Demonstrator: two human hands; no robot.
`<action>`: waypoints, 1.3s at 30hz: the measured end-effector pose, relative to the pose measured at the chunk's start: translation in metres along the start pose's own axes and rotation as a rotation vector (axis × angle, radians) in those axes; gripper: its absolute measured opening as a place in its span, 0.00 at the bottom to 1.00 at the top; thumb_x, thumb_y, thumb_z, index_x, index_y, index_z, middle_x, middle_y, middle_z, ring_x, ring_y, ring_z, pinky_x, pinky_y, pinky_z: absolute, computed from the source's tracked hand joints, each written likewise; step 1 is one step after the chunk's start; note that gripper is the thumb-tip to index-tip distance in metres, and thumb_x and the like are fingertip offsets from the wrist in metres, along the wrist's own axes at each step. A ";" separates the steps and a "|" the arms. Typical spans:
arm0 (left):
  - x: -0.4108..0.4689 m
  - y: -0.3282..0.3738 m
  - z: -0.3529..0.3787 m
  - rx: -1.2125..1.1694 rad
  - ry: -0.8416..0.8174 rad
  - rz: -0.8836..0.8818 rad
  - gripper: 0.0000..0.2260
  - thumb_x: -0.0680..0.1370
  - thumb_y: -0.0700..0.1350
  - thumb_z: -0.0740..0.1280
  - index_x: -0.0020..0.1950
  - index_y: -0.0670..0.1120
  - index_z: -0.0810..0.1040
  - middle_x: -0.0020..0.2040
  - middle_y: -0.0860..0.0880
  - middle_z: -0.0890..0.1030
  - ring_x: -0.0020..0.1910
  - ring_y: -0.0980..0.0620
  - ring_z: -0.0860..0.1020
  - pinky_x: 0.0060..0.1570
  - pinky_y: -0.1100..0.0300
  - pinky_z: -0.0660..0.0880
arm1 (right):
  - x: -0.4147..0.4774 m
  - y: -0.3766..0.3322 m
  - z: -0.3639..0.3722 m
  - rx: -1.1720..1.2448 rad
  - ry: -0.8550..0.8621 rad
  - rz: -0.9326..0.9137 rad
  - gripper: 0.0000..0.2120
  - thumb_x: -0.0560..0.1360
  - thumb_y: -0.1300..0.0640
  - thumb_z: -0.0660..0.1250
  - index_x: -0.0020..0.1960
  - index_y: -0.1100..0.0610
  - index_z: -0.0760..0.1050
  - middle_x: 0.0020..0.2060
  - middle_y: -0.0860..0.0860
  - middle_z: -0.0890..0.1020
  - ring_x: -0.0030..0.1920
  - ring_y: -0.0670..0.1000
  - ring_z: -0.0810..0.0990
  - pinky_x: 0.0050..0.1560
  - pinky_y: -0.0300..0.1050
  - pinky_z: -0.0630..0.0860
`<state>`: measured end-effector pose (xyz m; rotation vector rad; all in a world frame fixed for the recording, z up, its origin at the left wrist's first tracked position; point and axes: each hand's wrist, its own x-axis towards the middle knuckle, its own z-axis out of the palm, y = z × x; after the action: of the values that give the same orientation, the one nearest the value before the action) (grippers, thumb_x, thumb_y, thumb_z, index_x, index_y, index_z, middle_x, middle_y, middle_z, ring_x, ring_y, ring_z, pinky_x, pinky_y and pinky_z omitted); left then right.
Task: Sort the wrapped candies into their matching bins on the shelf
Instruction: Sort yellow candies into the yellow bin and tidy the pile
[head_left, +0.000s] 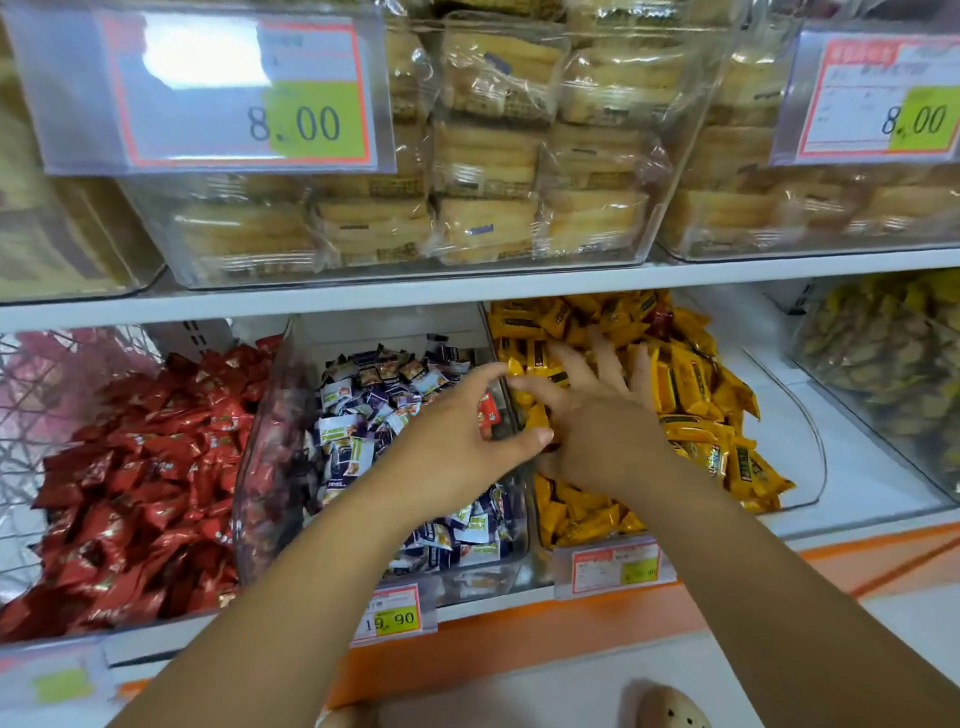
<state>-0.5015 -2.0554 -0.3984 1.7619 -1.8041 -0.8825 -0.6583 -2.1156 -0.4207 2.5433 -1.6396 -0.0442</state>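
Left hand (457, 431) is curled round a stray red candy (488, 413), right next to the right hand (602, 431), which lies splayed flat on the yellow candies (691, 395). The red pile (135, 467) sits well off to the left past the purple candies (363, 415), so I'd say the left hand is nearer.

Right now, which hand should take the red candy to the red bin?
Left: the left hand holds the red candy, nearer the pile of red candies; the right hand lies spread on yellow candies.
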 end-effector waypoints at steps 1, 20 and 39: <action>0.003 0.001 0.004 0.004 -0.017 -0.009 0.34 0.73 0.61 0.68 0.75 0.62 0.54 0.71 0.53 0.68 0.54 0.58 0.72 0.50 0.64 0.68 | -0.001 0.006 0.002 -0.012 0.080 0.036 0.36 0.68 0.34 0.66 0.72 0.32 0.53 0.76 0.49 0.52 0.75 0.61 0.38 0.70 0.70 0.36; -0.004 -0.007 -0.009 -0.001 -0.127 -0.096 0.41 0.69 0.64 0.69 0.75 0.66 0.48 0.77 0.56 0.56 0.68 0.54 0.69 0.52 0.65 0.67 | -0.001 0.042 -0.055 0.262 -0.238 0.104 0.38 0.67 0.35 0.70 0.73 0.35 0.58 0.77 0.48 0.53 0.77 0.57 0.44 0.74 0.61 0.40; 0.000 -0.016 -0.014 -0.014 -0.152 -0.118 0.44 0.66 0.65 0.72 0.75 0.66 0.50 0.76 0.56 0.59 0.72 0.55 0.63 0.59 0.64 0.64 | 0.026 0.006 -0.012 0.369 -0.110 0.042 0.15 0.79 0.52 0.62 0.64 0.51 0.73 0.56 0.51 0.79 0.54 0.52 0.77 0.50 0.43 0.72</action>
<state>-0.4810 -2.0569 -0.4004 1.8520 -1.7964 -1.1002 -0.6523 -2.1410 -0.4065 2.8131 -1.8965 0.1382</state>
